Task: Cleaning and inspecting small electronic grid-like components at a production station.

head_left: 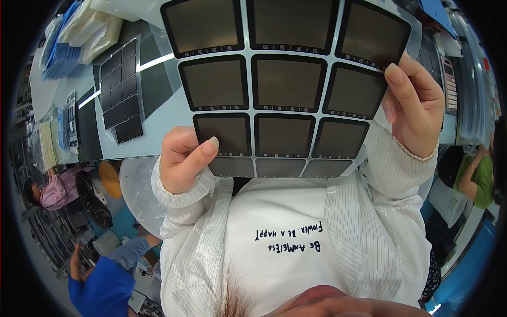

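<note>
Held up in front of my chest is a sheet of dark, glossy rectangular panels [289,83], set in rows with pale gaps between them and small printed marks along their lower edges. My left hand [182,158] pinches its lower left side, the thumb lying on the front face. At the upper right edge my right hand [414,100] grips it between thumb and fingers. Fingers behind the sheet are partly hidden. A similar dark panelled sheet [120,87] lies on the table, beyond and to the left of my left hand.
The pale table [119,147] has dark areas and stacks of clear-wrapped sheets [95,31] at the far left. More clear plastic sheets [470,90] stand at the right. Co-workers sit nearby: a blue shirt [103,288], a pink top [63,190] and a green shirt [478,179].
</note>
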Demonstrator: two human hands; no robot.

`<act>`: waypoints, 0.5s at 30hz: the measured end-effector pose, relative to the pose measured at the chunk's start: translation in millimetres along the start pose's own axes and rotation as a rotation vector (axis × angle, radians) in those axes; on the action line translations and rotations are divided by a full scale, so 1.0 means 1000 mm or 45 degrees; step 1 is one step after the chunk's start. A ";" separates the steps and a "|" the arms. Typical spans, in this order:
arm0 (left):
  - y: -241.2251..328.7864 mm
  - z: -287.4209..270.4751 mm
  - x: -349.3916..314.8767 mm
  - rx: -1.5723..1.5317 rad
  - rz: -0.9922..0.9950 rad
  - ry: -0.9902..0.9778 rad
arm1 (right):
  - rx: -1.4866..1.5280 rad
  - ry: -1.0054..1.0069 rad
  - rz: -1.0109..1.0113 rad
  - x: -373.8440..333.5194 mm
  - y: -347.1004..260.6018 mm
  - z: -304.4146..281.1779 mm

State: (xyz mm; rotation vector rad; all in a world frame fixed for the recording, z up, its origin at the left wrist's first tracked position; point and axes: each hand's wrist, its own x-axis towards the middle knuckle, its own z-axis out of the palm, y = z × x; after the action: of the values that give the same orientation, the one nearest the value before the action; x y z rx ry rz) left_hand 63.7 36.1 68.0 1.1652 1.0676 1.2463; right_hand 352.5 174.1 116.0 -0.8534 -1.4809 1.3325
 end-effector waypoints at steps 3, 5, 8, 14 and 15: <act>0.003 0.000 0.004 0.021 0.039 -0.049 | 0.030 0.040 0.029 -0.005 0.002 -0.004; 0.006 0.002 0.006 0.057 0.061 -0.088 | 0.047 0.062 0.033 -0.008 0.008 -0.010; 0.008 0.003 0.010 0.090 0.069 -0.130 | 0.073 -0.019 -0.012 -0.012 0.018 -0.022; 0.008 0.003 0.012 0.113 0.063 -0.167 | 0.101 -0.051 -0.013 -0.014 0.022 -0.029; 0.008 0.004 0.013 0.113 0.062 -0.167 | 0.109 -0.050 -0.017 -0.015 0.024 -0.031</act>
State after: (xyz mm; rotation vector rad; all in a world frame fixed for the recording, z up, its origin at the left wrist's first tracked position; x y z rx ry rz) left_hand 67.5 48.8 76.7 1.3290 1.0105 1.1530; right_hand 384.1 174.8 88.8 -0.7651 -1.4464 1.4002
